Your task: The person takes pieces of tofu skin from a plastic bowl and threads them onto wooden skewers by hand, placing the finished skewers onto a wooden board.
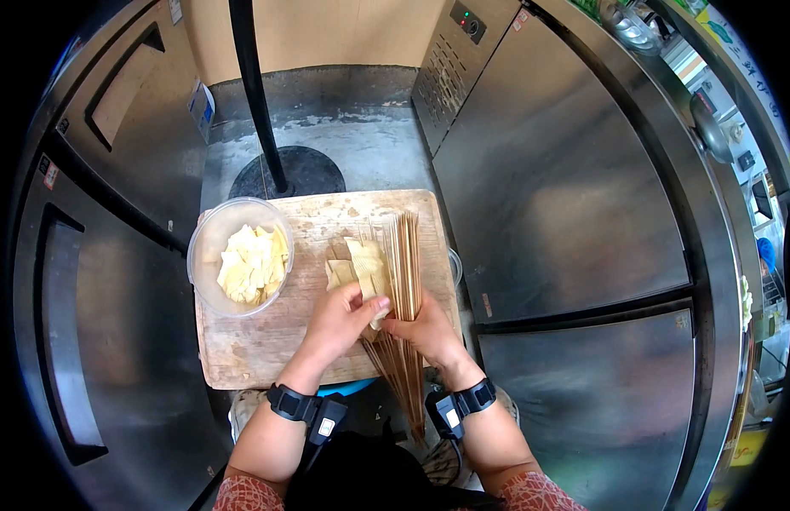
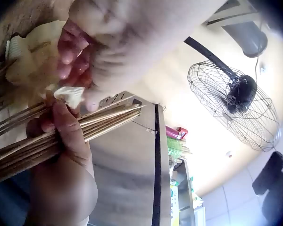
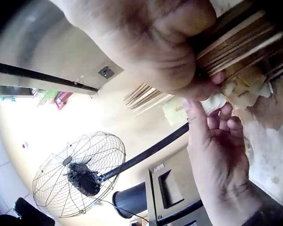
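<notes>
My left hand (image 1: 335,324) pinches a pale yellow folded sheet (image 1: 367,260), like tofu skin, over the wooden board (image 1: 242,353). Just to the right, my right hand (image 1: 431,332) grips a thick bundle of thin wooden skewers (image 1: 405,264), whose lower ends fan out toward my lap. The two thumbs nearly meet at the lower end of the sheet. In the right wrist view, the sheet's white end (image 3: 214,102) shows between the fingertips of both hands. More flat yellow pieces with skewers through them lie on the board beyond my left hand, partly covered by it.
A clear round tub (image 1: 193,271) of cut yellow sheets (image 1: 252,271) stands at the board's left. Steel cabinets (image 1: 574,187) flank both sides. Beyond the board stands a black pole on a round base (image 1: 314,175); a wire fan (image 2: 233,96) shows in the wrist views.
</notes>
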`<state>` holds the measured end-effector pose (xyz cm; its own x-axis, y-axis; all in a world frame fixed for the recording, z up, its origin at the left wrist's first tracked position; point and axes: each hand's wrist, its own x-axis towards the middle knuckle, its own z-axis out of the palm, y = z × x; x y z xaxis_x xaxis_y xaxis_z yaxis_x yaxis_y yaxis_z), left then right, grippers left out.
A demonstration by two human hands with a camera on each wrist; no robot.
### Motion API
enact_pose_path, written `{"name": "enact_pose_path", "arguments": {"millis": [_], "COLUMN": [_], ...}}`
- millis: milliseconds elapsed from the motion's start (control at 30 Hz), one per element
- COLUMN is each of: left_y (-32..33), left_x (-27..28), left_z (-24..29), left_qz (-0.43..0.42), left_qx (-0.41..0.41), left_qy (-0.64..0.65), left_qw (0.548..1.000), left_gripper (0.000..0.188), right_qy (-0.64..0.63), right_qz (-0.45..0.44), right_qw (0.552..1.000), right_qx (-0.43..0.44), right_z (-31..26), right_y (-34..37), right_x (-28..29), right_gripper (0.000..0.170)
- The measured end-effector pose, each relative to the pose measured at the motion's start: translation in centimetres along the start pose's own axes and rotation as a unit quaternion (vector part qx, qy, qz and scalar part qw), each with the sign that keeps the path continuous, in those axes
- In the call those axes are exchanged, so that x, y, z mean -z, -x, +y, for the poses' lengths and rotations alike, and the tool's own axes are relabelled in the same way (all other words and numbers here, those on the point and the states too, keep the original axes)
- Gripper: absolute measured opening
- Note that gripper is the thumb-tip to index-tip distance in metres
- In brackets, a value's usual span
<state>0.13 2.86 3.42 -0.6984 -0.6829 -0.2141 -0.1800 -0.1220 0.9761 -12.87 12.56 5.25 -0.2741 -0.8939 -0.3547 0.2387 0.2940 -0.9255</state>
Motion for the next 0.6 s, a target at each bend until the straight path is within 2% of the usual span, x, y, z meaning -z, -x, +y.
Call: {"name": "enact_pose_path", "arguments": {"millis": [67, 133, 233, 267, 300, 367, 400, 433, 467, 533, 600], "left_y": [-0.7, -0.7, -2.0, -2.4, -2.4, -2.5, -2.7, -3.5, -4.3, -3.9, -3.2], "left_x": [-0.1, 0.2, -0.1, -0.4, -0.4, 0.2, 0.2, 0.8, 1.4, 1.0, 0.0], "left_z": [-0.6, -0.1, -2.7, -2.4, -1.8, -3.4, -3.4, -5.9, -7.9, -7.5, -5.5], "left_qz": [0.038, 0.036, 0.034, 0.037, 0.047, 0.064, 0.056, 0.041, 0.03, 0.026, 0.044], "left_qx": [-0.024, 0.009, 0.004, -0.003, 0.028, 0.045, 0.04, -0.002, -0.041, -0.031, -0.017], "left_qy": [0.07, 0.098, 0.095, 0.103, 0.077, 0.085, 0.092, 0.1, 0.107, 0.088, 0.05], "left_qw": [0.997, 0.995, 0.995, 0.994, 0.996, 0.993, 0.993, 0.994, 0.993, 0.995, 0.998], "left_gripper": [0.014, 0.013, 0.009, 0.009, 0.015, 0.024, 0.025, 0.023, 0.021, 0.019, 0.01], "right_qy": [0.0, 0.01, 0.039, 0.088, 0.156, 0.053, 0.0, -0.057, -0.1, -0.188, -0.174], "right_qz": [-0.014, -0.02, 0.03, 0.069, 0.103, 0.076, 0.02, -0.046, -0.06, -0.1, -0.077], "right_qw": [1.0, 0.999, 0.996, 0.989, 0.977, 0.992, 0.998, 0.997, 0.993, 0.976, 0.981], "right_qx": [-0.02, 0.034, 0.078, 0.1, 0.106, 0.087, 0.058, 0.03, 0.035, 0.044, 0.048], "right_z": [-0.1, 0.4, 2.6, 3.1, 2.4, 3.3, 2.0, 0.8, 0.6, 1.0, 1.5], "right_y": [0.0, -0.2, -0.4, -0.6, -0.1, -0.4, 0.1, 0.4, 0.3, 0.1, -0.5], "right_x": [0.1, -0.2, 0.7, 0.7, 0.8, 0.7, 0.8, 0.6, 0.6, 0.7, 1.2], "right_gripper": [0.047, 0.046, 0.049, 0.049, 0.049, 0.045, 0.041, 0.037, 0.033, 0.025, 0.019]}}
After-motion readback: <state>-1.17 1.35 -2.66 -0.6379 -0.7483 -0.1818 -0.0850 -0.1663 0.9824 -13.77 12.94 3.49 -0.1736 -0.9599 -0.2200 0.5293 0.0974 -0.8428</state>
